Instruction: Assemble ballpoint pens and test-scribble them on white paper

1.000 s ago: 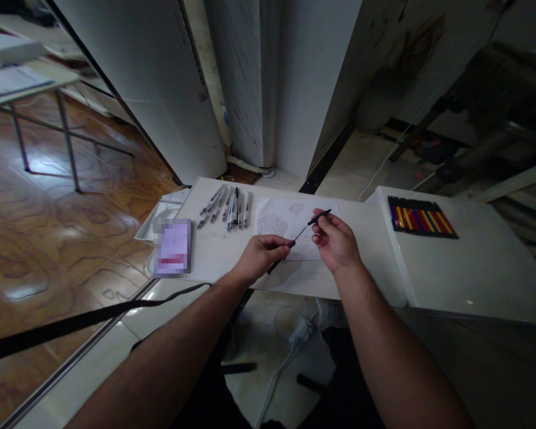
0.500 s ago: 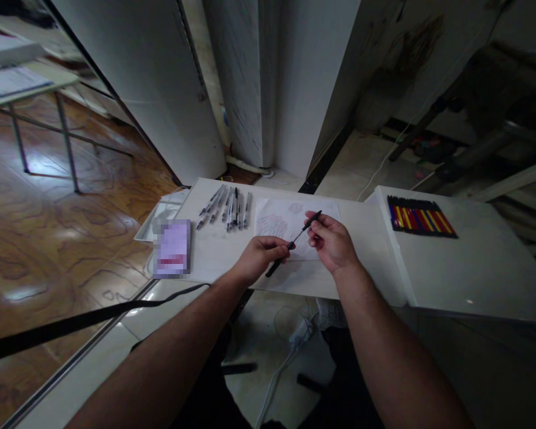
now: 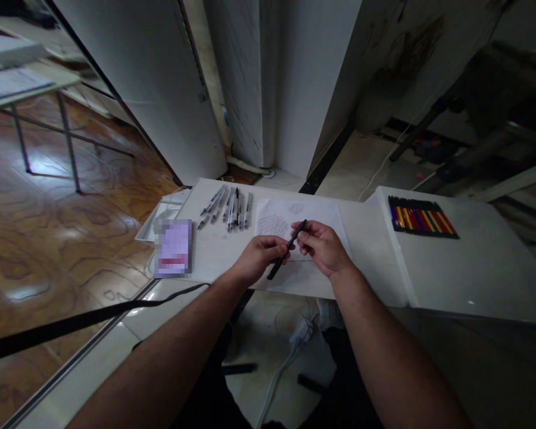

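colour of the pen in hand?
The pen is black, plain as far as it shows; best seen in the head view.

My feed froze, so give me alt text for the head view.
The person's bare left hand and right hand hold a slim black pen, slanted partly over a white, scribbled paper sheet. Left of the sheet, clear-barrelled pens lie on a white table; far right, red, yellow and blue sticks lie in a flat row.

Black pen (image 3: 295, 236) — white paper (image 3: 328, 213) (scribbled with dark lines) — pen set (image 3: 423, 218) striped red, yellow, blue.
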`<state>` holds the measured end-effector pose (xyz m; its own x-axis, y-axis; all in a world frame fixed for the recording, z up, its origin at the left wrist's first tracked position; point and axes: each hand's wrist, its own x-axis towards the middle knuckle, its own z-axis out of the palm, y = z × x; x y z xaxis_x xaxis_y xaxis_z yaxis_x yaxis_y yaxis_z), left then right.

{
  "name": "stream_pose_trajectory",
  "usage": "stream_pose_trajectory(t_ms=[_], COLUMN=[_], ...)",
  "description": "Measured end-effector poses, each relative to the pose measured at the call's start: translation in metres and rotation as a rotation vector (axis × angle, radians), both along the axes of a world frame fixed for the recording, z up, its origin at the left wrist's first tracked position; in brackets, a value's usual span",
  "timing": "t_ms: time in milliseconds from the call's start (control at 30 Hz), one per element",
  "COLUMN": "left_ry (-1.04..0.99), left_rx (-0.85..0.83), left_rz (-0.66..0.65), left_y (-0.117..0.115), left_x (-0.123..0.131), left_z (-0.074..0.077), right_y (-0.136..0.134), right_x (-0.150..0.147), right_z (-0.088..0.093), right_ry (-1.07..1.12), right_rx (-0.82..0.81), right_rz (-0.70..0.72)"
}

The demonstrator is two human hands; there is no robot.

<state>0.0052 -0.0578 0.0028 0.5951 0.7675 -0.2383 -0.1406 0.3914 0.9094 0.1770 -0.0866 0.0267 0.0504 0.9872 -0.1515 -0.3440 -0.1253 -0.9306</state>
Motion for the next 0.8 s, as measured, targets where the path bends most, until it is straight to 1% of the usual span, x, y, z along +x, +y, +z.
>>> stream_pose_trajectory(t_ms=[167,433,567,700,800], left_ry=[-0.007,0.032,0.037,0.038,0.049], left_rx=[0.021,0.062,0.053,0.051,0.048], left_rz=[0.027,0.157,0.177,0.184,0.182], left_y=[-0.0004,-0.0017,-0.0014,-0.0012,-0.0021], left_x=[0.0001,0.0035,0.0048,0.0054,0.0056], left_z=[-0.002,0.0017,0.0033,0.004,0.0053], right_y=[0.001,0.002,0.0022,0.0026,0.0028], right_x=[0.0001,-0.0034,-0.0053,-0.0054,-0.0058], right_z=[-0.0055,-0.0073,-0.0072,-0.0069,-0.0074], right_ry=[-0.009,-0.027,-0.001,0.061,0.054], right_rx=[0.019,0.005,-0.023,-0.027,-0.016], right_rz=[0.007,-0.034,-0.071,-0.045,-0.057])
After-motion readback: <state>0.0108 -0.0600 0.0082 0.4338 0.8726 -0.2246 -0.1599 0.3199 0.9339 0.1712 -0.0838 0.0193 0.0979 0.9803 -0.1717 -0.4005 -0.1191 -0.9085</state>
